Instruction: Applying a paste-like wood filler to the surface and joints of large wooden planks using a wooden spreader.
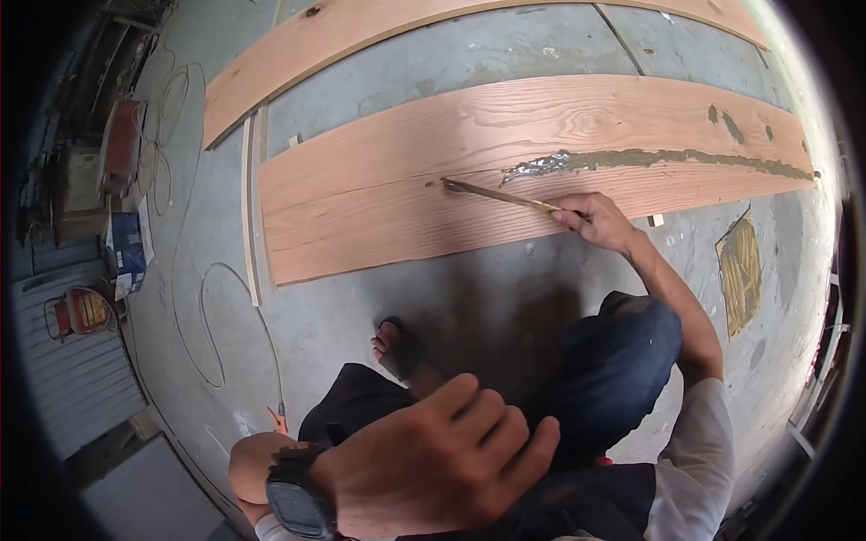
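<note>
My right hand [595, 221] is closed round the near end of a thin wooden stick [505, 196]. Its far tip, smeared dark, is over a wide reddish wooden board [361, 207], near a small dark spot in the grain. A wet grey-green band of filler [649, 159] runs along the board's right half, glossy at its left end. Close to the camera, my left hand [433, 460] hangs over my lap, fingers loosely bent with gaps between them. Nothing shows in it, though its palm is hidden. A black watch [300, 496] is on that wrist.
Another long board [343, 41] lies beyond the first. Wooden strips [250, 216] lie at the left ends. A filler-smeared sheet [740, 275] is on the concrete floor at right. A thin hose [200, 334] loops across the left floor, near a red-yellow machine [83, 312].
</note>
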Demonstrator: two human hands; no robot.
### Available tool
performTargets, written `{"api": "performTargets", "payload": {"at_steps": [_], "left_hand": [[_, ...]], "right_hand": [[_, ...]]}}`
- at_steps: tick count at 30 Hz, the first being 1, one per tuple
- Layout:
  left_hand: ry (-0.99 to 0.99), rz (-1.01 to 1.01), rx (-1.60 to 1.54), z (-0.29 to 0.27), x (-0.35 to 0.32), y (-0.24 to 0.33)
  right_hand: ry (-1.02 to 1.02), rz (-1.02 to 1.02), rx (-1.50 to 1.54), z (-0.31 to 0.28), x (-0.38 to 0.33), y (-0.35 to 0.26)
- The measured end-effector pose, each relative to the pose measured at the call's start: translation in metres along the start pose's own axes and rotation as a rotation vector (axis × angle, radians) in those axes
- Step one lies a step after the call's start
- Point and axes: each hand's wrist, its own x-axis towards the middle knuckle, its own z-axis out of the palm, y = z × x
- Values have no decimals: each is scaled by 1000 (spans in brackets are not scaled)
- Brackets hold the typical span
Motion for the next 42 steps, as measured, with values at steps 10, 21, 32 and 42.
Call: {"api": "performTargets", "payload": {"at_steps": [10,21,32,42], "left_hand": [[-40,372,-130,21,-68,-99],[79,417,-261,19,-106,-122],[-126,347,-126,17,-151,-137],[297,139,-527,29,-152,-121]], "right_hand": [[477,167,-561,36,-40,-30],[907,354,-229,187,-8,-46],[991,245,-693,208,7,-55],[1042,435,-27,242,5,-45]]}}
